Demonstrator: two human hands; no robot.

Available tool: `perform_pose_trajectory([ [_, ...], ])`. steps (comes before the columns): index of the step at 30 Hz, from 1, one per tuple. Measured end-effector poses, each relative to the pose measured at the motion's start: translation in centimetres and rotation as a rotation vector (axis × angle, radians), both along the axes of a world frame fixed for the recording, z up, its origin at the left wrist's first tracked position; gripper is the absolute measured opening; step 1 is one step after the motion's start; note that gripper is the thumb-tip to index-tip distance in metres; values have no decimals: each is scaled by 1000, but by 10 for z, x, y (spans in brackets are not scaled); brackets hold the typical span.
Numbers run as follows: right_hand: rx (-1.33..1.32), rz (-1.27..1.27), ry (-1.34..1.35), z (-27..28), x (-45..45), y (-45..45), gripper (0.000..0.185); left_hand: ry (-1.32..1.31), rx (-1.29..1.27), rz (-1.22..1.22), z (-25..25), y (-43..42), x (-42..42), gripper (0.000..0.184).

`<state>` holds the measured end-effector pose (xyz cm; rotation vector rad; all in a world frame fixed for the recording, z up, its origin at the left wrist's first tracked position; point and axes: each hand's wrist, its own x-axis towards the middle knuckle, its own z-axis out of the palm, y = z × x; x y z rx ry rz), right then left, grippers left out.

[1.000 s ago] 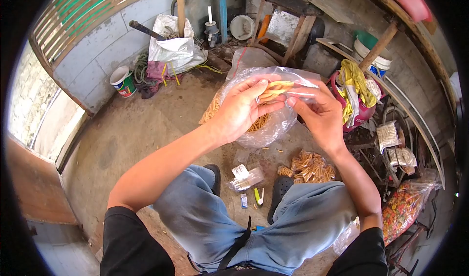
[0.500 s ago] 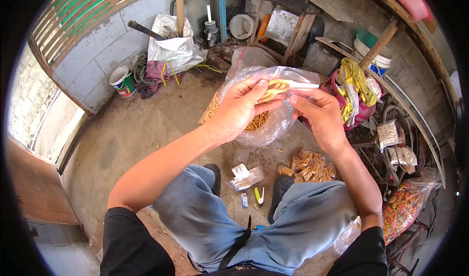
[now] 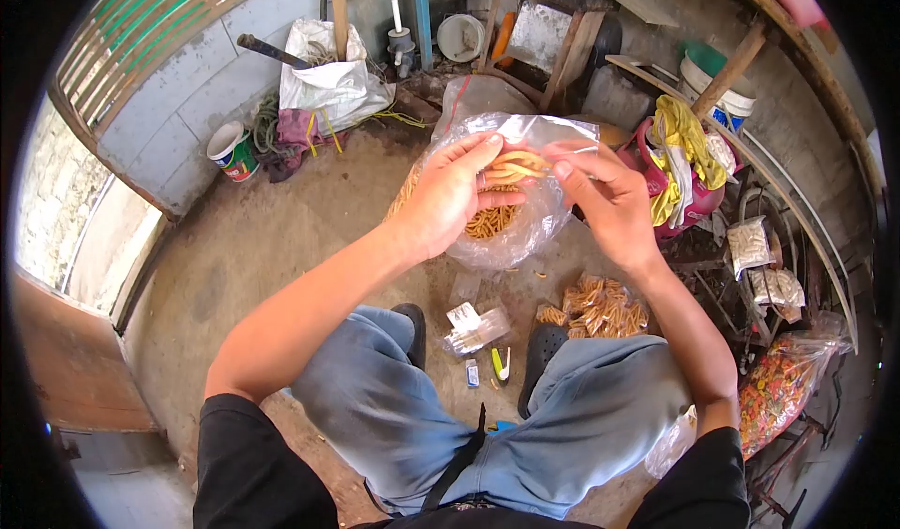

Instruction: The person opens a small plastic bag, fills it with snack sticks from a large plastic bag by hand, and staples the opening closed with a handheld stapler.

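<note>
A small clear bag of yellowish snack sticks is held up between both hands. My left hand grips its filled end, thumb on top and fingers beneath. At its clear plastic end, my right hand pinches the film between thumb and fingers. Behind and below the hands stands a large open clear bag with many more brown sticks inside. Several filled packets lie in a pile on the floor near the right shoe.
Empty plastic sleeves, a small blue-and-white box and a green tool lie between the feet. A white sack and bucket stand left; a pink tub with cloths and a colourful snack bag stand right.
The view has shifted slightly. Both hands still hold the small bag; my right hand has shifted its fingers along the bag's clear end.
</note>
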<state>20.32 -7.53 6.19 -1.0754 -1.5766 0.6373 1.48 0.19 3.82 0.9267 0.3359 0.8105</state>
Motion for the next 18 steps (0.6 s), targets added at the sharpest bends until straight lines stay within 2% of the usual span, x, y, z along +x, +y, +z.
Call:
perform_pose_trajectory([
  [3,58,-39,58,6,7,1,23,31,6,-1,-2,7,-4,32],
  [4,103,-51,88,10,9,6,29,24,19,-3,-3,11,-6,33],
  [6,11,-64,423,14,17,24,33,40,-25,24,-5,18,-9,32],
  [10,-176,-178,449,-16,41,88,33,67,-111,71,-9,22,-13,29],
  [13,-475,-178,214,-80,48,135,26,57,-117,56,-18,28,-13,28],
  [15,-624,-73,-146,-128,53,157,21,47,-110,50,-21,33,-12,26],
  [17,-580,-41,-617,-190,51,180,20,49,-124,61,-18,31,-9,24],
  [18,-435,5,-751,-251,57,199,18,43,-138,71,-17,29,-7,23],
])
